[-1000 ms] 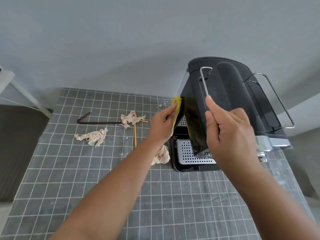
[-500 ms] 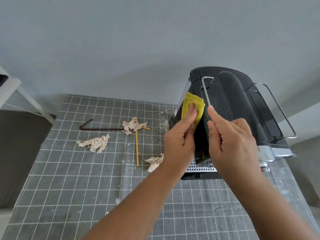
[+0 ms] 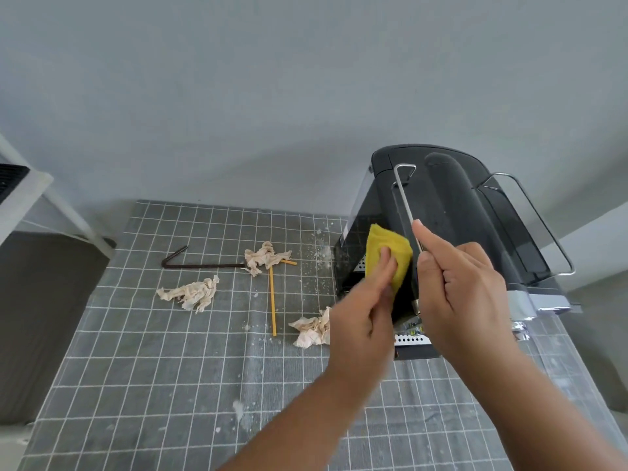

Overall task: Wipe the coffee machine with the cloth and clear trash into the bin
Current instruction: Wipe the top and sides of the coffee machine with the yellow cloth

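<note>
Left hand: the left hand [image 3: 365, 311] presses a yellow cloth [image 3: 387, 254] flat against the dark front face of the coffee machine [image 3: 452, 229], fingers curled onto the fabric, blurred.
Right hand: the right hand [image 3: 462, 287] is wrapped round the lower end of a thin metal rail [image 3: 404, 195] on top of the machine, thumb lying straight along it.
Coffee machine: black, standing at the right rear of the grid-patterned tablecloth [image 3: 153, 385], close to the grey wall.
Trash: three crumpled paper wads, one far left [image 3: 192, 294], one further back [image 3: 265, 258], one just beside the machine's base [image 3: 312, 329].
Sticks: a yellow stick [image 3: 272, 300] lies between the wads; a dark bent rod [image 3: 200, 265] reaches the rear wad.
Crumbs: white specks [image 3: 319, 253] are scattered left of the machine.
</note>
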Action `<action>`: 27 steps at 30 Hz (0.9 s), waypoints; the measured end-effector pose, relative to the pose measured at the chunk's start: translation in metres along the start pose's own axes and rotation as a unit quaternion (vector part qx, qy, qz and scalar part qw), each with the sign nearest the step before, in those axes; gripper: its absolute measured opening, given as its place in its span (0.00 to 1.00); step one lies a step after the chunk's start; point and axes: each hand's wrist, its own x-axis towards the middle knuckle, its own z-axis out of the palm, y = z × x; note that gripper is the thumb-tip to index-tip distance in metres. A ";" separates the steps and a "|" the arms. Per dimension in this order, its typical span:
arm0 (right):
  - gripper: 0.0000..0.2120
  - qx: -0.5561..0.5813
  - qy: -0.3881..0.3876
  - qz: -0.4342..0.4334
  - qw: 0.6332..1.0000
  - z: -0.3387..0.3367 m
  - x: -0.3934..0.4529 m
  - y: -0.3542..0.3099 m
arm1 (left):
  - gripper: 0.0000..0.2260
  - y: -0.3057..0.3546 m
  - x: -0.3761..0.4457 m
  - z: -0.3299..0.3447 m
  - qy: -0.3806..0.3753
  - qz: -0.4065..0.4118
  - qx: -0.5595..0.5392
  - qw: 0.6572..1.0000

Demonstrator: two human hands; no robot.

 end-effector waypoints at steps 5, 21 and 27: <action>0.21 0.014 0.021 -0.014 1.000 -0.002 -0.001 -0.001 | 0.18 -0.006 0.087 -0.012 -0.047 0.067 0.190 0.978; 0.19 0.053 0.040 -0.031 0.997 0.002 -0.005 0.007 | 0.18 0.007 0.050 -0.033 -0.173 0.224 0.283 0.917; 0.11 0.128 0.026 -0.013 0.991 0.000 -0.003 0.005 | 0.18 0.013 0.088 -0.029 -0.174 0.216 0.356 0.892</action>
